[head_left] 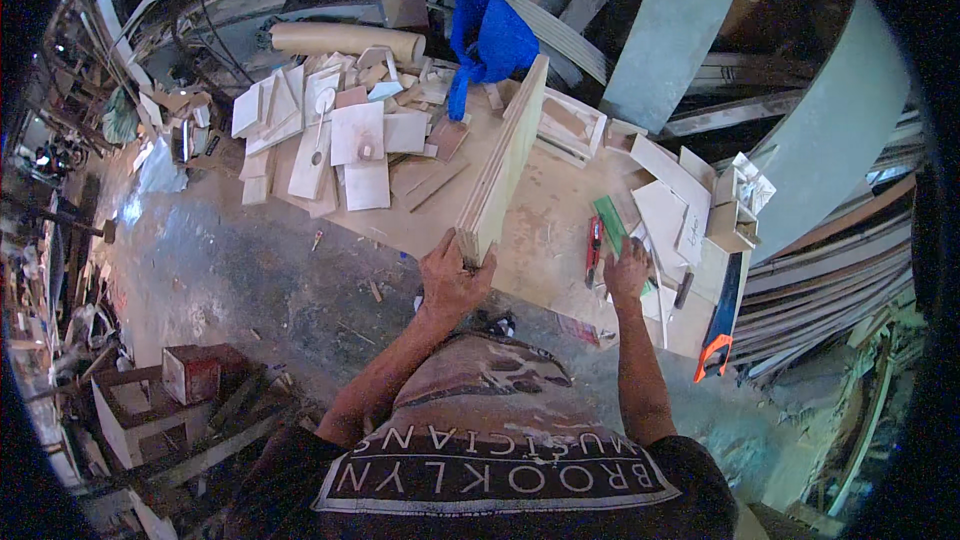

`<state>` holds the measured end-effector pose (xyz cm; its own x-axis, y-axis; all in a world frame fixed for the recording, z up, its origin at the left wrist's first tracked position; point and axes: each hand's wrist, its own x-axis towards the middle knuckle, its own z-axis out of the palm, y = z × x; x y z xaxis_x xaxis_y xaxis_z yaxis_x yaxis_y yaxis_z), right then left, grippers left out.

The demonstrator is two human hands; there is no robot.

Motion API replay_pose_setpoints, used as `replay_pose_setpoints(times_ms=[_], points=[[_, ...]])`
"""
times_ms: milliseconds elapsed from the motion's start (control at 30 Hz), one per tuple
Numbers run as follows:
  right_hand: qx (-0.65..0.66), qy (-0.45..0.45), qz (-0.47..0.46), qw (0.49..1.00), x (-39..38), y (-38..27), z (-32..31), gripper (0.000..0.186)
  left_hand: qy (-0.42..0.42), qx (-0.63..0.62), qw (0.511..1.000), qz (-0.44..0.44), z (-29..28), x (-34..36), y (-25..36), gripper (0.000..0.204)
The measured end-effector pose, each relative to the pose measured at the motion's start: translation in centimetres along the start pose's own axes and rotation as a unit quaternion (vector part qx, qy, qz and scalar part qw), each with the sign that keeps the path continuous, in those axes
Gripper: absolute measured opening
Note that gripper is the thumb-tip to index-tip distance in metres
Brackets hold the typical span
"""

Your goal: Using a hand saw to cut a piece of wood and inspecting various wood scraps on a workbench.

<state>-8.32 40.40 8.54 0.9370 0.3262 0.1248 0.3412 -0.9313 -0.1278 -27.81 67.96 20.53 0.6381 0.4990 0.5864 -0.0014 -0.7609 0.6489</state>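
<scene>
At the near edge of the plywood worktable (560,200), I see my left hand (450,278) closed firmly around the end of a long wooden plank (505,165) that stands on its edge and points toward 12 o'clock. At 3 o'clock my right hand (628,270) lies on a green ruler (611,224), beside a red utility knife (594,245); I cannot tell how far its fingers are curled. Flat pale offcuts (340,140) crowd 10 o'clock. A blue bag (490,35) hides the plank's far end.
</scene>
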Motion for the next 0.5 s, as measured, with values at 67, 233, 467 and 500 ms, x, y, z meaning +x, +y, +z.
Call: replay_pose_setpoints(times_ms=[67, 233, 467, 500], points=[[0.081, 0.003, -0.062, 0.995, -0.1, -1.2, -1.7, 0.043, -0.017, -0.009, 1.000, 0.017, 0.2, 0.2, 0.1, 0.023], [0.103, 0.003, 0.070, 0.992, -1.8, 1.4, 3.2, 0.035, -0.009, -0.200, 0.954, -0.221, -1.3, 1.5, 1.0, 0.023], [0.044, 0.020, 0.150, 0.988, -4.3, 5.9, -0.5, 0.063, 0.095, -0.466, 0.738, -0.479, -3.8, 5.0, -2.1, 0.031], [0.042, 0.018, 0.155, 0.987, -3.7, 6.6, -0.4, 0.063, 0.090, -0.465, 0.737, -0.481, -4.1, 5.5, -2.1, 0.031]])
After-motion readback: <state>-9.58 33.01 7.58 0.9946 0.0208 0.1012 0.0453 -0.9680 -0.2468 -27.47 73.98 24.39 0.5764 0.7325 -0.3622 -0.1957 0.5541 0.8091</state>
